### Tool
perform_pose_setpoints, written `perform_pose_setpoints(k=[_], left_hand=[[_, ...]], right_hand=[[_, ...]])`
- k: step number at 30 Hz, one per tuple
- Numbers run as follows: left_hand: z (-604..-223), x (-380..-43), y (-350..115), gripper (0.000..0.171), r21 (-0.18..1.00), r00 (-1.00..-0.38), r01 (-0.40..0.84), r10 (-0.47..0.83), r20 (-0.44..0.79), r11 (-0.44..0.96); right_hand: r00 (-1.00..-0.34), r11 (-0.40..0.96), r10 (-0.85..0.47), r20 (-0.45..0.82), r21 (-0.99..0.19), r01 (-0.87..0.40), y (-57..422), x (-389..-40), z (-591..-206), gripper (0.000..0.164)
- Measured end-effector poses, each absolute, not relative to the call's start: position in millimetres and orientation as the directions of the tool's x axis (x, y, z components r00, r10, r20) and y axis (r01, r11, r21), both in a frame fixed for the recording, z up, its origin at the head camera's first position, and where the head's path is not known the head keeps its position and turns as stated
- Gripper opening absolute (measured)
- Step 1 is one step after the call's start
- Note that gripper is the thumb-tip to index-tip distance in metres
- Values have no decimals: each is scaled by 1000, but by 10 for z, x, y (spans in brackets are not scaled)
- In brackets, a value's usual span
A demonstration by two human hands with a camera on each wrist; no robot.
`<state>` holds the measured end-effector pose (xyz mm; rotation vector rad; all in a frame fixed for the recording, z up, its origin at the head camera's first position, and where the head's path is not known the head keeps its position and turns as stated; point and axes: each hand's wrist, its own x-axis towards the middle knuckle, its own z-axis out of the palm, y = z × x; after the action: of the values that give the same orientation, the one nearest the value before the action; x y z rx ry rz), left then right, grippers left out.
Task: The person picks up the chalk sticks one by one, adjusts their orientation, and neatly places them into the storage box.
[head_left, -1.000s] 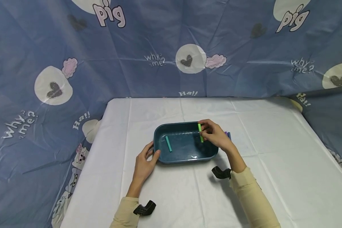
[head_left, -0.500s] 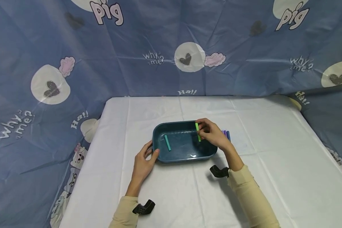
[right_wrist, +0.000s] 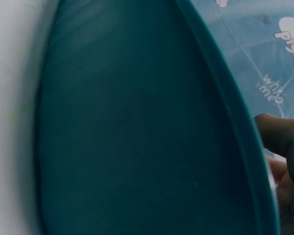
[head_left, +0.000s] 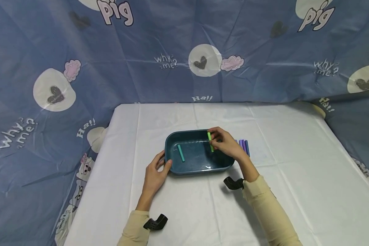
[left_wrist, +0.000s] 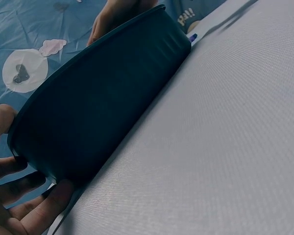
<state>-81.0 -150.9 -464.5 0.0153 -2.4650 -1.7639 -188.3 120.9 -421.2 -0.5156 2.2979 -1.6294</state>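
A dark teal rectangular basin (head_left: 192, 164) stands on the white cloth. My left hand (head_left: 155, 176) grips its left end, thumb at the rim and fingers against the outer wall, as the left wrist view also shows. Over the basin's right part, my right hand (head_left: 229, 143) pinches a short light-green stick (head_left: 209, 137) between thumb and fingers. Inside the basin, toward the left, lies a teal stick (head_left: 180, 153) of similar size. Basin wall (right_wrist: 137, 122) fills most of the right wrist view, hiding the green stick there.
Several purple and blue sticks (head_left: 244, 145) lie side by side on the cloth just right of the basin, partly hidden by my right hand. The white cloth (head_left: 295, 143) covers the table. A blue printed curtain (head_left: 126, 78) hangs behind and beside it.
My right hand has moved slightly left over the basin with the light-green stick, showing more of the purple sticks. My left hand keeps its hold on the basin.
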Motion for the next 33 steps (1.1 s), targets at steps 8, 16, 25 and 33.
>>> perform_pose_setpoints(k=[8,16,25,33], left_hand=[[-4635,-802,-1511,53,945,-995,42,-77,71,324],[-4625,-803,-1505,52,945,-994,38,-82,68,326],[-4692,-812,-1518,53,943,-994,28,-92,62,331],[-4629,-807,-1518,52,944,-995,32,-76,60,328]], right_hand=[[-886,276,-464,-21,-953,-122,1142,-1903,-4239,43],[-879,321,-476,-23,-935,-150,1085,-1890,-4245,41],[-863,321,-504,-30,-934,-155,1016,-1905,-4293,42],[-856,320,-516,-40,-935,-150,959,-1892,-4236,40]])
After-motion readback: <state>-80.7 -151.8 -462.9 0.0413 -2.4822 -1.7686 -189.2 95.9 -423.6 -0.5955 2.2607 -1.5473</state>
